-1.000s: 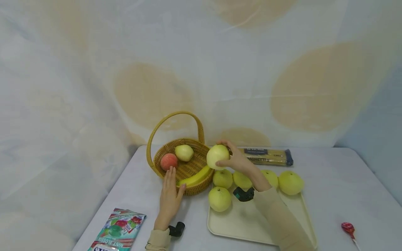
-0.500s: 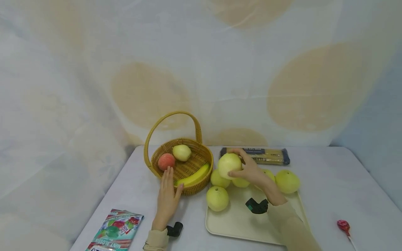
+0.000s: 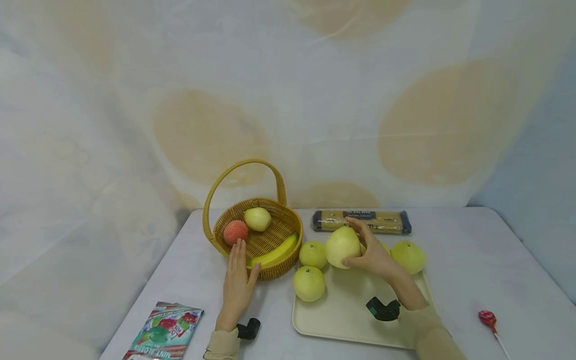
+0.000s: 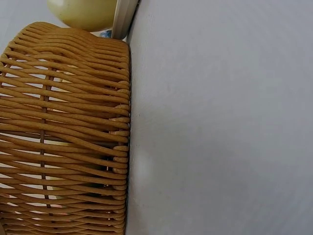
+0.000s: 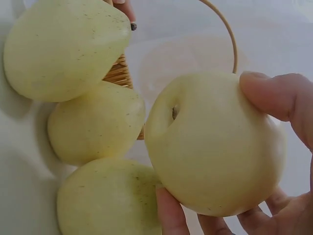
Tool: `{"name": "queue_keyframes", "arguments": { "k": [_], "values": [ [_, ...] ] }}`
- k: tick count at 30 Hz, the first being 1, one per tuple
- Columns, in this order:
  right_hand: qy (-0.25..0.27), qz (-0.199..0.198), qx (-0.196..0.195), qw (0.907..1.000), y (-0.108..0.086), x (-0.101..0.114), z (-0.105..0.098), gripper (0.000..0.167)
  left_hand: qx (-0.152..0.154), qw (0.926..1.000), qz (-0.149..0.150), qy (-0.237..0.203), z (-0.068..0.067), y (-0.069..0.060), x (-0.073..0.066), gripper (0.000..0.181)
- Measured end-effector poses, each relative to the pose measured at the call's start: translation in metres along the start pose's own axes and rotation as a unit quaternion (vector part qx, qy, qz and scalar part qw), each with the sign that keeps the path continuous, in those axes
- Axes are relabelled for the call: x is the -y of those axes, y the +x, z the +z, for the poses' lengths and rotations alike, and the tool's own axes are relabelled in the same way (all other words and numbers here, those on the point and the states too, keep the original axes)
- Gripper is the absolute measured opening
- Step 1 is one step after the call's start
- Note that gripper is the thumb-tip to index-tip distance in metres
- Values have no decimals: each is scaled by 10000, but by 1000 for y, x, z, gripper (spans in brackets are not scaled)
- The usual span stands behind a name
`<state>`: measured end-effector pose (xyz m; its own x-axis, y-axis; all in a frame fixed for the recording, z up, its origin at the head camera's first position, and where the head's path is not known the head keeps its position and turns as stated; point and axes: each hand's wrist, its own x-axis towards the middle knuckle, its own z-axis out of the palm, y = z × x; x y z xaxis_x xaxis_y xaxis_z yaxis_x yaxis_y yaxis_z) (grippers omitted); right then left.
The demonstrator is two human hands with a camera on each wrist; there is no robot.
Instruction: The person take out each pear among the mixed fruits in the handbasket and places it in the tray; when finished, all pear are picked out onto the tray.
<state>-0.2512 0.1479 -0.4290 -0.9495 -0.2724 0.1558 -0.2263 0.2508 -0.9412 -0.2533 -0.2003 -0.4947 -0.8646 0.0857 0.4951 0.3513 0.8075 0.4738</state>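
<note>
My right hand (image 3: 375,256) holds a pale yellow-green pomelo (image 3: 343,247) over the back of the cream tray (image 3: 346,320). In the right wrist view, thumb and fingers wrap the smooth pomelo (image 5: 215,147), a small dark pit facing the camera. More pomelos sit along the tray's back and left, such as the front-left pomelo (image 3: 309,284); the held one and my hand partly hide others. My left hand (image 3: 238,287) lies with straight fingers at the near rim of the wicker basket (image 3: 281,270). Inside are a peach (image 3: 235,232), a yellow-green fruit (image 3: 257,219) and a banana (image 3: 276,251).
A spaghetti pack (image 3: 387,223) lies behind the tray. Candy packets (image 3: 164,330) are at the front left, a red lollipop (image 3: 487,317) at the front right. The basket's tall handle (image 3: 243,162) arches upward, and a cloth hangs behind the table.
My right hand has carried the pomelo from beside the basket's right rim rightward and down over the tray. The left hand stays at the basket; the view shifts slightly.
</note>
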Motion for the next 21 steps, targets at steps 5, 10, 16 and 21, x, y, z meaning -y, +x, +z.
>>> {"name": "queue_keyframes", "arguments": {
  "k": [5,10,16,21],
  "values": [
    [270,-76,169,9995,-8,-8,-2,94,3,10000,-9,-59,1,0,0,71],
    [581,-50,423,9974,-12,-13,-3,90,10,10000,3,-55,1,1,-1,71],
    [648,-24,744,9951,-17,-17,-2,91,-15,10000,58,-46,0,1,-2,71],
    [204,-220,932,9952,-23,-23,1,96,0,10000,37,-40,-1,1,0,71]
  ]
}}
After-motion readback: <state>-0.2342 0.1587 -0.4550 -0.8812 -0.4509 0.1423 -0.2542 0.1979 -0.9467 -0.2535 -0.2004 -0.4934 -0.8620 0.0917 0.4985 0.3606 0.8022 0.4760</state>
